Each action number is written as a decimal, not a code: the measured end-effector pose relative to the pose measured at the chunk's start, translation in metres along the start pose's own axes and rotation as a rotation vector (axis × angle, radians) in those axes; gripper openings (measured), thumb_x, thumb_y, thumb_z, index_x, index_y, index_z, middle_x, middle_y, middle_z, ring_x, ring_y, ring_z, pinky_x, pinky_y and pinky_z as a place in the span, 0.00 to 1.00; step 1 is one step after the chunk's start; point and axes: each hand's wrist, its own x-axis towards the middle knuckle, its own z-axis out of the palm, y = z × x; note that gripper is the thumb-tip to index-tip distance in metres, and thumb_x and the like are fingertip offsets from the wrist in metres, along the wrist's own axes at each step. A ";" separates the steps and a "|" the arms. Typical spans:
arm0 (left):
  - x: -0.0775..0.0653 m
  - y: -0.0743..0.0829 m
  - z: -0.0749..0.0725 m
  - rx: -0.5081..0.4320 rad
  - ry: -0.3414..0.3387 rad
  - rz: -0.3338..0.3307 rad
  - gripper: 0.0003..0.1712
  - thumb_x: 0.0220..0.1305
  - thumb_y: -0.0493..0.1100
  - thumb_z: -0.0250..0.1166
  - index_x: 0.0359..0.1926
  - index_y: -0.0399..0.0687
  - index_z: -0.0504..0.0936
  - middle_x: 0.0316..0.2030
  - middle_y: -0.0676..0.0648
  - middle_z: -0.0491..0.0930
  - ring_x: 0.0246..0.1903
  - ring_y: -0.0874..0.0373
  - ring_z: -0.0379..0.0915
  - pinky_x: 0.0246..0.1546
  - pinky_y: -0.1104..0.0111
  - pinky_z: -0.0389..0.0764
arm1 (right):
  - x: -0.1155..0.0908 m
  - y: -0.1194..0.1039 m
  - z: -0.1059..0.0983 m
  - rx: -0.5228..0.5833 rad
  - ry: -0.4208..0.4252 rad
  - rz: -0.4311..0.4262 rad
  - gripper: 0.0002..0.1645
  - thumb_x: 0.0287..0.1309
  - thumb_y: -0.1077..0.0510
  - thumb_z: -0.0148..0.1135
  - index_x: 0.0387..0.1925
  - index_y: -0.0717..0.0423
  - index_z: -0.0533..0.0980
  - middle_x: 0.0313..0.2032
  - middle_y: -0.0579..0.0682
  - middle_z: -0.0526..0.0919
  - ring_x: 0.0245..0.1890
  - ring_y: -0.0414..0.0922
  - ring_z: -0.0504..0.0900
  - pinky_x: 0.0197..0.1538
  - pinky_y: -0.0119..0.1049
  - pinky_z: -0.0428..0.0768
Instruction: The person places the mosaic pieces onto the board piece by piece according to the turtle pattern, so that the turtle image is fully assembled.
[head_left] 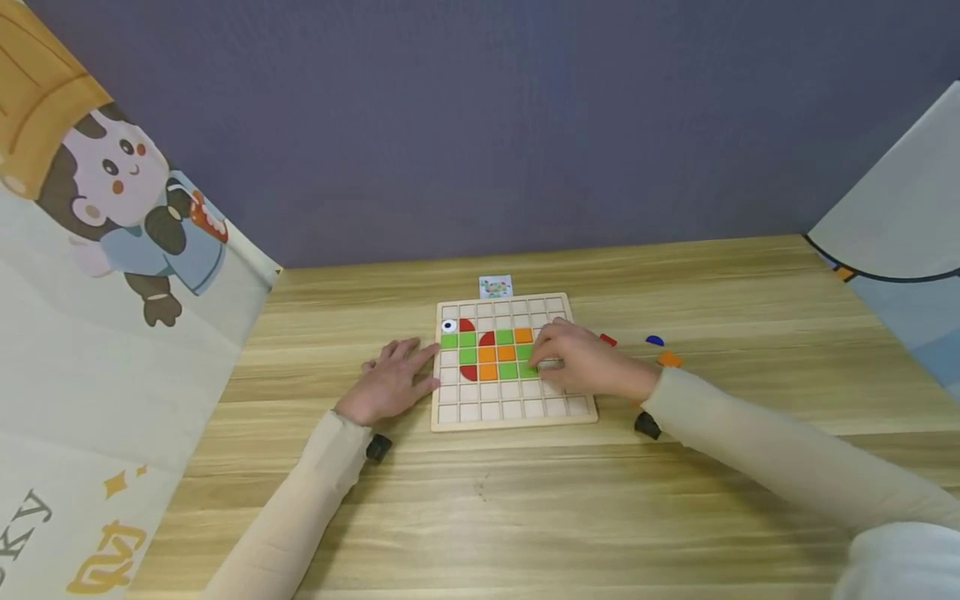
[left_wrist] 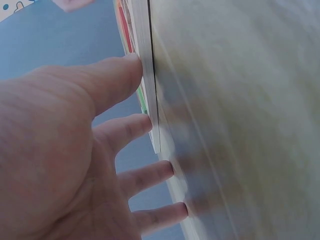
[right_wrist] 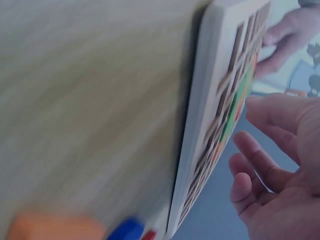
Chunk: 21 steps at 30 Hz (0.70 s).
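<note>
A wooden grid board (head_left: 510, 423) lies flat on the table and bears green, orange and red tiles plus a white eye tile (head_left: 448, 326). My left hand (head_left: 388, 385) rests beside the board's left edge. Its fingers are spread, and the thumb and a fingertip touch the rim in the left wrist view. Over the board's right half is my right hand (head_left: 577, 358), its fingertips at a green tile (head_left: 527, 369) at the pattern's right end. Loosely bent fingers of that hand (right_wrist: 280, 165) show no piece between them in the right wrist view; exact contact is hard to tell.
Behind the board lies a small picture card (head_left: 495, 287). Right of it, loose pieces lie on the wood table (head_left: 480, 517): a red one (head_left: 608, 340), a blue half-round (head_left: 655, 340) and an orange one (head_left: 670, 359). A dark wall (head_left: 525, 133) rises behind.
</note>
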 end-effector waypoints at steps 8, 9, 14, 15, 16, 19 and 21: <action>0.003 0.002 0.000 -0.001 0.000 -0.010 0.37 0.68 0.61 0.51 0.73 0.56 0.55 0.71 0.39 0.47 0.68 0.35 0.41 0.54 0.32 0.52 | -0.024 0.035 -0.029 0.005 0.054 0.169 0.13 0.55 0.63 0.66 0.44 0.57 0.82 0.41 0.47 0.78 0.39 0.47 0.73 0.40 0.41 0.74; 0.004 0.002 0.000 -0.001 0.000 -0.012 0.37 0.69 0.61 0.51 0.73 0.56 0.55 0.71 0.39 0.47 0.68 0.35 0.41 0.54 0.32 0.52 | -0.027 0.040 -0.032 0.000 0.053 0.195 0.13 0.55 0.63 0.66 0.44 0.57 0.82 0.41 0.48 0.78 0.39 0.48 0.73 0.41 0.42 0.73; 0.005 0.003 -0.001 -0.001 0.001 -0.014 0.36 0.69 0.60 0.51 0.73 0.55 0.55 0.71 0.38 0.47 0.68 0.34 0.41 0.54 0.32 0.53 | -0.037 0.056 -0.041 -0.046 0.016 0.261 0.16 0.52 0.63 0.69 0.45 0.58 0.82 0.39 0.50 0.79 0.38 0.49 0.73 0.40 0.44 0.73; 0.005 0.004 -0.001 0.000 0.001 -0.013 0.36 0.69 0.60 0.51 0.73 0.55 0.55 0.71 0.38 0.47 0.67 0.34 0.41 0.54 0.32 0.53 | -0.038 0.058 -0.042 -0.056 0.010 0.268 0.16 0.51 0.63 0.69 0.44 0.57 0.82 0.38 0.50 0.79 0.38 0.49 0.73 0.41 0.44 0.73; 0.005 0.004 -0.001 0.001 0.002 -0.011 0.36 0.69 0.60 0.51 0.73 0.55 0.55 0.71 0.38 0.47 0.67 0.34 0.41 0.54 0.32 0.53 | -0.039 0.060 -0.042 -0.061 0.006 0.273 0.15 0.51 0.63 0.70 0.44 0.57 0.82 0.38 0.50 0.79 0.37 0.48 0.72 0.40 0.45 0.73; 0.005 0.005 -0.001 0.000 0.003 -0.009 0.36 0.69 0.60 0.51 0.73 0.54 0.55 0.71 0.38 0.47 0.67 0.34 0.41 0.54 0.32 0.53 | -0.040 0.064 -0.043 -0.067 0.000 0.290 0.14 0.50 0.64 0.70 0.41 0.55 0.83 0.34 0.48 0.78 0.35 0.47 0.71 0.39 0.44 0.72; 0.006 0.006 -0.001 -0.002 0.003 -0.009 0.36 0.69 0.59 0.51 0.73 0.55 0.55 0.71 0.38 0.47 0.67 0.34 0.41 0.54 0.32 0.53 | -0.040 0.066 -0.043 -0.060 -0.002 0.297 0.13 0.50 0.64 0.70 0.40 0.55 0.83 0.32 0.46 0.77 0.34 0.46 0.70 0.38 0.44 0.71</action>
